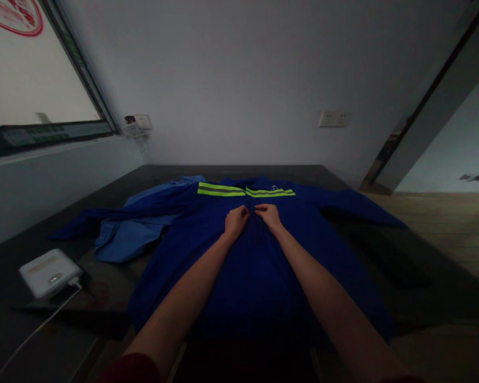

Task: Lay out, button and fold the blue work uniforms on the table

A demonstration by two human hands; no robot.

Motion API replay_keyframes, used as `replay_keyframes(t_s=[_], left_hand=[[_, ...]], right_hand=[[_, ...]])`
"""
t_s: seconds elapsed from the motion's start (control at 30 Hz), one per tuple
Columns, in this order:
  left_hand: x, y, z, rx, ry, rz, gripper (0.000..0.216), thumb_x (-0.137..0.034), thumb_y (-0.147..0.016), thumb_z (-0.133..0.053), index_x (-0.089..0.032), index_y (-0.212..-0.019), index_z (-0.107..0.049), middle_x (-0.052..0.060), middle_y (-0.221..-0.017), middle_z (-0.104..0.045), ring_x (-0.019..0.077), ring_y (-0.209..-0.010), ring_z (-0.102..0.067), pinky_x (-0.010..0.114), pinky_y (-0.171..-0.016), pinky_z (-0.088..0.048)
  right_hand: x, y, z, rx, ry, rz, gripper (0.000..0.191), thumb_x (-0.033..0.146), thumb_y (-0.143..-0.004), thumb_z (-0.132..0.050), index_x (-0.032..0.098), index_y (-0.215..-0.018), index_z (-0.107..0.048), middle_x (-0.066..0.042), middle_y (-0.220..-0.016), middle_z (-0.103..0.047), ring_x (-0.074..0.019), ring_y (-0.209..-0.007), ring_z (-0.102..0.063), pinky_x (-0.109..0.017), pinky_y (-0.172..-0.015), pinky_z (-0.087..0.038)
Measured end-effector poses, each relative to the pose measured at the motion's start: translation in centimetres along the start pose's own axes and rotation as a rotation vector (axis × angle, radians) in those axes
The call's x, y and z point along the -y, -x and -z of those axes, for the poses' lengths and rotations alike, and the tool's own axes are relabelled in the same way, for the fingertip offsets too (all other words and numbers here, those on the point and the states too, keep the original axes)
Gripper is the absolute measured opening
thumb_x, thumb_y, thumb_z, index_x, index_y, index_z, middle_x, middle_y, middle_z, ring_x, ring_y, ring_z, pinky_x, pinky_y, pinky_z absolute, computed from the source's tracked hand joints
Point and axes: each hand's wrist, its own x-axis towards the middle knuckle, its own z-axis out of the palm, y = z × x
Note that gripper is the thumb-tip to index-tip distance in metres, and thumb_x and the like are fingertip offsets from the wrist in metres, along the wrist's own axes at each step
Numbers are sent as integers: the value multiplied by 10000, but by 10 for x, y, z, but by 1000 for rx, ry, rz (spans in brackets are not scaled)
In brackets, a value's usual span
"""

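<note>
A dark blue work jacket [303, 239] lies spread front side up on the dark table, its sleeves stretched out to both sides. Yellow-green reflective strips [221, 189] cross its chest on either side of the front opening. My left hand [236, 221] pinches the jacket's front edge just below the strips. Close beside it, my right hand [268, 215] has its fingers closed on the other front edge. The fingertips face each other with a small gap between. Whether a button or other fastener sits in them is too dark to tell.
A lighter blue garment [131, 239] lies partly under the jacket's left-hand sleeve. At the left stands a white box-shaped device [51, 272] with a white cable. A dark flat object [391, 258] lies on the table [287, 171] at right. The wall carries sockets [335, 119].
</note>
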Motion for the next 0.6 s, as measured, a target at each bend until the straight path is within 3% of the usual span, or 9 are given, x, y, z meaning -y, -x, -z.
replay_keyframes(t_s=[0.33,0.6], left_hand=[[-1,-1,1,1,14,-55,81,-213,-815,-587,-229,-869,-645,7,-843,-697,155,-789,-624,222,-661,-405],[2,-2,-2,-37,41,-9,83,-207,-813,-585,-231,-858,-651,10,-842,-702,153,-787,-626,221,-683,-415]], right_hand=[[15,15,-5,-32,142,106,249,74,-717,-568,194,-876,-718,-47,-908,-728,-181,-858,-663,-291,-824,-489],[20,19,-4,27,147,142,211,93,-742,-580,201,-845,-728,-51,-938,-729,-189,-900,-659,-290,-858,-476]])
